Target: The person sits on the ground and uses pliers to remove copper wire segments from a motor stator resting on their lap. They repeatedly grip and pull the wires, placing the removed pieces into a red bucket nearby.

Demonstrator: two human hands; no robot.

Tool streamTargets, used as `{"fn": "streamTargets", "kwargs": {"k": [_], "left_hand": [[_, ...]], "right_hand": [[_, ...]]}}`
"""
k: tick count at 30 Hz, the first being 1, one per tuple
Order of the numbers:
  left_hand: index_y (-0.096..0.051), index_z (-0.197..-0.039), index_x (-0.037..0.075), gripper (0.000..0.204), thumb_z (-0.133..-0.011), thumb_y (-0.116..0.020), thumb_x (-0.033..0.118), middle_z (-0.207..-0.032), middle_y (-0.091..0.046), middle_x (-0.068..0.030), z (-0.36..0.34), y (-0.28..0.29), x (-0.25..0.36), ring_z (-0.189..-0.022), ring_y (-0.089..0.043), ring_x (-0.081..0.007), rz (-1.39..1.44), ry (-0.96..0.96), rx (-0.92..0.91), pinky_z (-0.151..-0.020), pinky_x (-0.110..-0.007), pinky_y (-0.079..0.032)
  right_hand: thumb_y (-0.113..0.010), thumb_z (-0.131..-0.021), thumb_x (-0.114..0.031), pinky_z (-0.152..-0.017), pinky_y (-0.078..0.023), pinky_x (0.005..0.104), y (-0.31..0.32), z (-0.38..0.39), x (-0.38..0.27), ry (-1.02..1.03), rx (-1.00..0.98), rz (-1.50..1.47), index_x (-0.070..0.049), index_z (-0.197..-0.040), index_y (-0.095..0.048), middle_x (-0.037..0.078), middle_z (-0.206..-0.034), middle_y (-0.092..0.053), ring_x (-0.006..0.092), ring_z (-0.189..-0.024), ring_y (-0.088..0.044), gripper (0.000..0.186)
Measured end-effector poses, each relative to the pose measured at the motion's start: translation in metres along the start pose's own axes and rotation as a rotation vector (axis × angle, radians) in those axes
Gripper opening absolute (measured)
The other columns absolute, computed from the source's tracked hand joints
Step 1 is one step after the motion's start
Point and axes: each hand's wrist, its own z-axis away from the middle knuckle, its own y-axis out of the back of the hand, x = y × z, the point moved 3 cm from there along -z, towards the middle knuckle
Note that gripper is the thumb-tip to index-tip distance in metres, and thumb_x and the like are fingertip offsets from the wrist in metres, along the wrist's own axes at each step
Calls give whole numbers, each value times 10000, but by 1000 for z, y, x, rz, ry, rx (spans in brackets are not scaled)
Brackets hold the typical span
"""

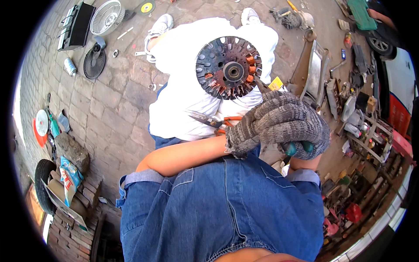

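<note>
A round motor core (211, 62), dark and slotted, lies across my white-covered lap (183, 100). Some orange copper windings (251, 70) remain at its right side, and a bearing (233, 71) sits in its centre. My left hand (279, 122), in a grey knit glove, is closed round teal-handled pliers (307, 146); two handle ends poke out below. Their dark jaws reach the core's lower right edge. My right forearm (305, 162) runs up beneath the left glove, which hides the right hand's fingers. Snips (209, 121) with orange handles rest on the lap, beside the left wrist.
On the paving at left are a white fan grille (107, 17), a dark round grille (94, 62), a spray can (70, 67) and a tyre (45, 185). To the right stand a rusty metal frame (305, 65), scattered scrap parts and a vehicle (399, 78). Another person's arm (380, 17) shows at upper right.
</note>
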Motion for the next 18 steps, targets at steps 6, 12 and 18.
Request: {"fn": "streamTargets", "kwargs": {"k": [6, 12, 18], "left_hand": [[-496, -1203, 34, 292, -944, -547, 159, -1052, -606, -81, 6, 3, 3, -942, -597, -154, -43, 39, 20, -822, -296, -509], [-504, -1198, 23, 293, -944, -548, 163, -1043, -613, -86, 7, 10, 5, -925, -599, -154, -109, 57, 53, -815, -297, -502], [-512, -1192, 12, 295, -943, -548, 166, -1035, -620, -90, 9, 19, 9, -909, -601, -155, -379, -27, 59, -809, -297, -496]], "right_hand": [[-616, -874, -273, -820, -456, 431, 5, -4, 2, 11, 17, -44, -49, -920, -602, 85, -906, -592, 241, -841, -560, 230], [-609, -877, -283, -811, -453, 420, 13, -5, 8, 11, 46, -89, -58, -925, -588, 72, -909, -583, 221, -831, -546, 231], [-603, -879, -292, -803, -451, 409, 14, -2, 16, 9, 156, -173, -67, -930, -574, 60, -912, -574, 201, -821, -533, 232]]}}
